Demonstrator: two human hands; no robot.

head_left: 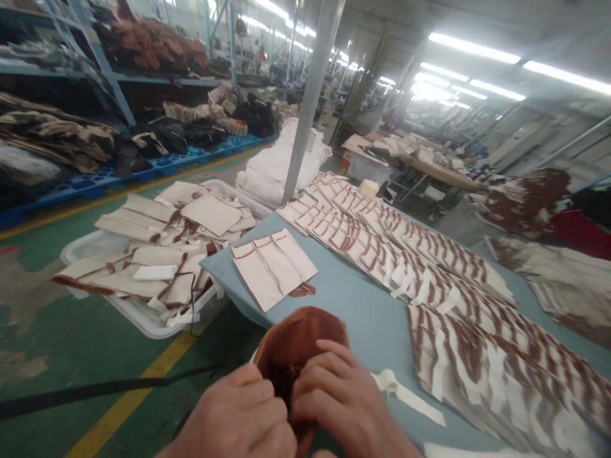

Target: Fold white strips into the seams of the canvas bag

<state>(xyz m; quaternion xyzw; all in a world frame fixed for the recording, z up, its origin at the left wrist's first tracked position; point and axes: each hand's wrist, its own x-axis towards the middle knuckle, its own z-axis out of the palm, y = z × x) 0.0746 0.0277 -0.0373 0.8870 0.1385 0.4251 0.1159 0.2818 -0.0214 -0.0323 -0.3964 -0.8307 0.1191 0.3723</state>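
The rust-brown rounded fabric piece [298, 337] sits at the near edge of the pale blue-grey bench [363, 305], low in the middle of the view. Its lower part is hidden behind the two hands, so its full outline cannot be made out. What shows is a soft, domed top with a darker fold or opening facing the person. The left hand [238, 416] is cut off by the lower frame edge, and its fingers curl shut into the fabric with the tips out of sight. The right hand [346, 401] touches it, with its fingers [329, 366] bent together over the fabric's edge. There is one brown piece and two hands on it. Just right of the hands lies one white fabric strip [410, 397], flat on the bench. Farther left, near the bench corner, is a small fanned stack of cream fabric panels with brown trim [274, 267], with about three panels showing. To the right, overlapping rows of similar cream-and-brown pieces [410, 254] run from far to near. They are too many and too smeared to count. On the green floor to the left stands one white plastic tub [138, 321] heaped with more cream panels. A black strap [95, 391] crosses a yellow floor line [128, 401] nearby. One grey pillar [312, 95] rises beyond the bench.
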